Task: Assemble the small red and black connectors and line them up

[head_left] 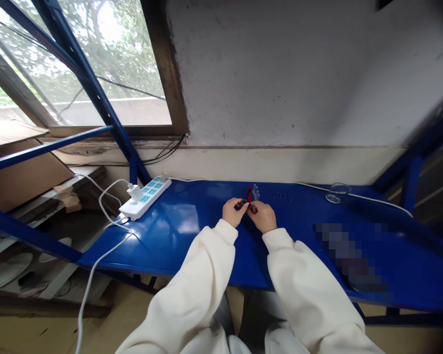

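Both of my hands meet over the middle of a blue metal table (177,231). My left hand (233,211) is closed on a small dark and red part (240,203). Touching it from the right, my right hand (263,217) is also closed, pinching the same cluster of small red pieces. A thin red piece (249,193) sticks up just beyond my fingers, next to a small clear plastic item (256,192). What exactly the pieces are is too small to tell.
A white power strip (145,197) with a plugged-in charger and white cable lies at the table's left rear. Clear round rings (334,195) and a white wire lie at the right rear. Tiny beads (281,196) are scattered near the wall. Cardboard sits left, under a window.
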Demonstrator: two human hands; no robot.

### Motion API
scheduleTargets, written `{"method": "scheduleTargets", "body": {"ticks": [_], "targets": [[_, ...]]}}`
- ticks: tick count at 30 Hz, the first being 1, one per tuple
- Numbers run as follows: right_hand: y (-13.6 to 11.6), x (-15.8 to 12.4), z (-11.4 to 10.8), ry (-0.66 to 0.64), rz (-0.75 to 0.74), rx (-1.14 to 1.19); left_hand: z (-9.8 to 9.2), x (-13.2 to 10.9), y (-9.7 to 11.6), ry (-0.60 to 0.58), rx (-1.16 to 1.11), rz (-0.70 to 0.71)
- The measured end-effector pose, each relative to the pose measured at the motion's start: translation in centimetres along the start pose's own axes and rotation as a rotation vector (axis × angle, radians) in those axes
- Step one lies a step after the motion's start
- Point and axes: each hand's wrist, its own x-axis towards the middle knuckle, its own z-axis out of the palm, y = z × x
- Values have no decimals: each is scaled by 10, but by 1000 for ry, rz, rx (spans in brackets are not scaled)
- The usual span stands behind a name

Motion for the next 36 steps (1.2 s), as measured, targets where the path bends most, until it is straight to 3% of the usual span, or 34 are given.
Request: {"method": "scheduleTargets", "body": {"ticks": [6, 13, 18, 26, 36], "targets": [[-2, 1, 0, 36, -8, 89, -7, 11, -5, -86, 23, -24], [-1, 2, 2, 76, -36, 183, -56, 42, -28, -153, 494, -201], [-2, 1, 0, 38, -37, 186, -81, 44, -47, -151, 702, -402], [-2, 2, -2, 31, 9, 144, -83, 40, -59, -193, 757, -480], [5, 5, -7, -110, 366, -60, -81, 36, -61, -202, 808, -515]]}}
